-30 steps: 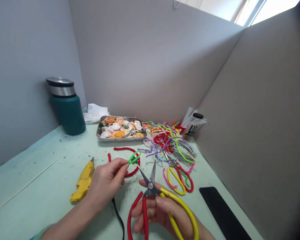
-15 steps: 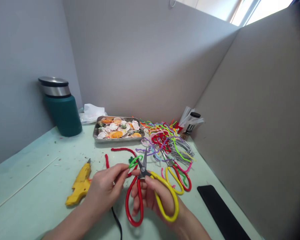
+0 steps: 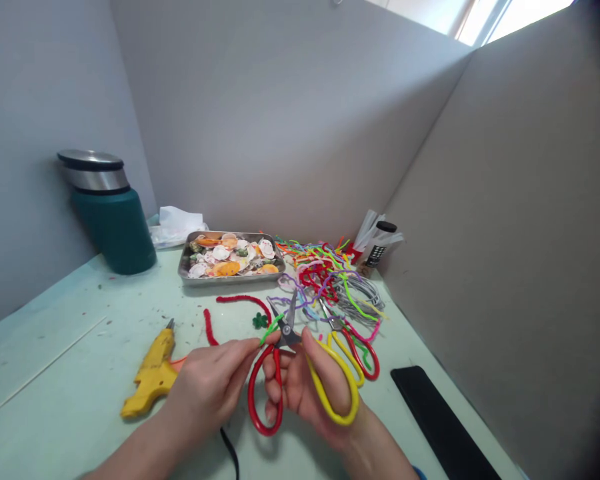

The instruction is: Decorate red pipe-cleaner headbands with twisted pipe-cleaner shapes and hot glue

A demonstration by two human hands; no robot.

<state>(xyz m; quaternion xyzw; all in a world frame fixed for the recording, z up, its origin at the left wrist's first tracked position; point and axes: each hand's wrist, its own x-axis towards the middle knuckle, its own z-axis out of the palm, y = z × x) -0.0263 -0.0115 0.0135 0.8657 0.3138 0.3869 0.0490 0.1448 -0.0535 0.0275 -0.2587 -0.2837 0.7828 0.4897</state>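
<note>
My left hand (image 3: pixel 220 380) pinches a short bright green pipe cleaner (image 3: pixel 272 328) between thumb and fingers. In my right hand (image 3: pixel 315 387) are scissors (image 3: pixel 287 330) with one red and one yellow handle loop, their blades apart and pointing away from me. The green piece lies close against the left blade; whether it is between the blades I cannot tell. Just beyond my left fingertips, a dark green clover-like piece (image 3: pixel 260 321) rests on the table beside a curved red pipe cleaner (image 3: pixel 245 299). Another red piece (image 3: pixel 209 327) lies farther left.
A yellow glue gun (image 3: pixel 153 373) lies at left, a teal bottle (image 3: pixel 113 220) behind it. A metal tray (image 3: pixel 230 283) holds shells. Tangled pipe cleaners (image 3: pixel 320 277), second scissors (image 3: pixel 353 347) and a black-lidded jar (image 3: pixel 377 247) are at right, near a black strip (image 3: pixel 440 417).
The view has shifted slightly. The green pipe cleaner has turned and its loop looks narrower. My left fingertips have come closer to the scissors, and the clover-like piece is now more visible.
</note>
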